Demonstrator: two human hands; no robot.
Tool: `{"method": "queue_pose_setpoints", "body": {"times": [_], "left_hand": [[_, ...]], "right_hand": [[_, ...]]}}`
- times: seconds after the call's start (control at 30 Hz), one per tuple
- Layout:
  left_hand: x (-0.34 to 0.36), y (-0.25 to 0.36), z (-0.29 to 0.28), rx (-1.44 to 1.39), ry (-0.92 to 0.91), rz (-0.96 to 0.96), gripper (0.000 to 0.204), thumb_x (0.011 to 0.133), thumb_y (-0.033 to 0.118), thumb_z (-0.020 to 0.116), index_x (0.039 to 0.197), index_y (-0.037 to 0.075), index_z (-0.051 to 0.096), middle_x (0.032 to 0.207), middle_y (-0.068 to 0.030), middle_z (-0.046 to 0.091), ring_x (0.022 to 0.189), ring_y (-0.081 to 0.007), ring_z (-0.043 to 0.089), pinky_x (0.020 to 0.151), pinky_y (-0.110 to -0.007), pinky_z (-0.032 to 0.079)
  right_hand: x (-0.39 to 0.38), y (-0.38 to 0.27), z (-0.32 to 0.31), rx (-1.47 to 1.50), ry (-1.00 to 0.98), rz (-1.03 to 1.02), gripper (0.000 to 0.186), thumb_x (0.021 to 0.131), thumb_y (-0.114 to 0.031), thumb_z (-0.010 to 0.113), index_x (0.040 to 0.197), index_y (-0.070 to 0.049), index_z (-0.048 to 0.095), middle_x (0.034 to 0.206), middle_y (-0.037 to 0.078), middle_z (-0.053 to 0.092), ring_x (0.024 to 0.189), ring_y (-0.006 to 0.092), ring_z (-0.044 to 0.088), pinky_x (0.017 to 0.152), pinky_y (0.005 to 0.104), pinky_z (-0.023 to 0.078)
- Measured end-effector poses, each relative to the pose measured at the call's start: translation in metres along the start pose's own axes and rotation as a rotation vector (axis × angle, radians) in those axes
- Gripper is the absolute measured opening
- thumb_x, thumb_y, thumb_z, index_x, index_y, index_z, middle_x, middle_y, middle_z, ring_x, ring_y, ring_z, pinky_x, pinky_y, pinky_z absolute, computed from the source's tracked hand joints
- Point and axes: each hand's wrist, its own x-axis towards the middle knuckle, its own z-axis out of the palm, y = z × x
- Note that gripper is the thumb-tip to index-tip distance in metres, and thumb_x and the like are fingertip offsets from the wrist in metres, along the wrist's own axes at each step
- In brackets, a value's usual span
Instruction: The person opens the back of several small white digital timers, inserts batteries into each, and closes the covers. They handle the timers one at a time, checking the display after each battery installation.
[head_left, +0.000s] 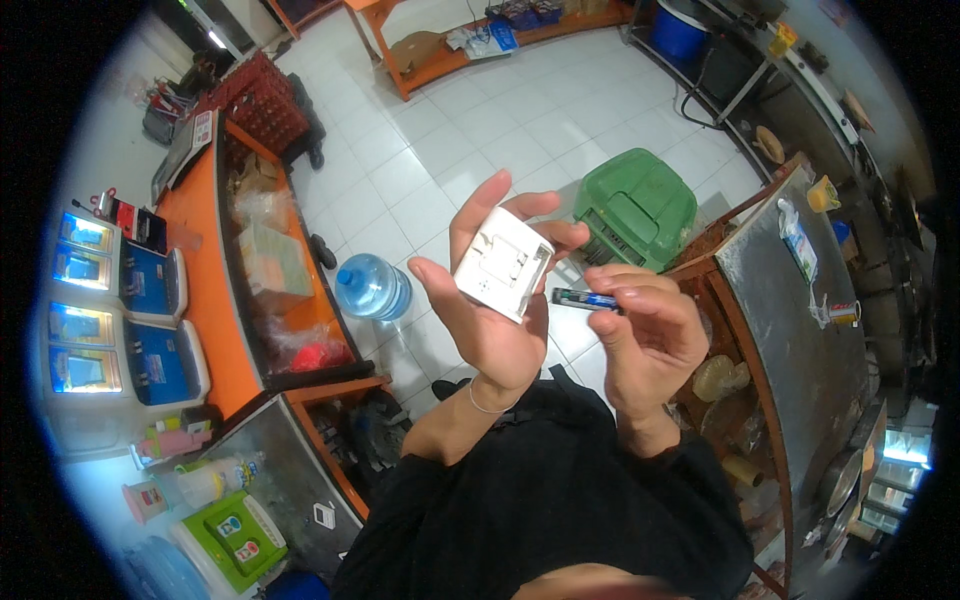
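In the middle, my left hand (490,300) holds a small white plastic device (505,262), its back up, with a narrow open compartment along its right side. The thumb stands out to the left and the fingers curl round behind it. Just right of the device, my right hand (650,350) pinches a thin blue, black and green battery (586,298) between thumb and fingers, lying roughly level beside the compartment without visibly going into it.
Below stand a blue water jug (372,285) and a green lidded bin (635,200). An orange counter (205,270) with appliances is at left, a metal-topped counter (800,360) at right. A wooden bench (400,55) and a red crate stack (260,110) are farther back.
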Motion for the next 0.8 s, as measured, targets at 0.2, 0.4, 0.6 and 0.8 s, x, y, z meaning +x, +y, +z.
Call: {"method": "queue_pose_setpoints", "body": {"times": [0.2,0.4,0.6,0.8], "left_hand": [[-0.004,-0.008,0.004,0.046,0.024,0.172,0.087,0.091,0.071,0.008,0.136,0.001,0.036,0.115,-0.0191,0.058,0.096,-0.0257,0.065,0.086,-0.038,0.050],[-0.004,-0.013,0.006,-0.014,-0.028,0.290,0.086,0.092,0.069,0.007,0.137,0.000,0.034,0.116,-0.0209,0.057,0.099,-0.0294,0.063,0.091,-0.043,0.049],[-0.009,-0.013,0.017,-0.119,0.067,0.321,0.087,0.092,0.066,0.001,0.135,-0.002,0.034,0.111,-0.0219,0.058,0.095,-0.0290,0.065,0.087,-0.040,0.054],[-0.011,-0.010,0.016,-0.106,0.015,0.272,0.088,0.091,0.067,0.000,0.137,-0.001,0.030,0.112,-0.0207,0.057,0.100,-0.0293,0.063,0.088,-0.039,0.054]], "right_hand": [[-0.007,0.000,0.006,-0.163,-0.037,-0.081,0.030,0.073,0.008,0.075,0.101,0.003,0.065,0.101,0.020,0.069,0.097,0.0287,0.067,0.080,0.0346,0.055],[-0.008,-0.011,0.003,-0.258,-0.265,-0.182,0.037,0.070,0.008,0.075,0.106,0.003,0.067,0.111,0.023,0.064,0.098,0.0312,0.067,0.081,0.0341,0.055],[-0.008,-0.020,0.005,-0.280,-0.306,-0.172,0.029,0.070,0.006,0.076,0.099,0.002,0.070,0.098,0.018,0.066,0.092,0.0278,0.067,0.079,0.0318,0.055],[-0.004,-0.022,0.004,-0.209,-0.253,-0.054,0.027,0.069,0.003,0.078,0.095,0.002,0.071,0.095,0.016,0.066,0.084,0.0254,0.067,0.071,0.0295,0.054]]}}
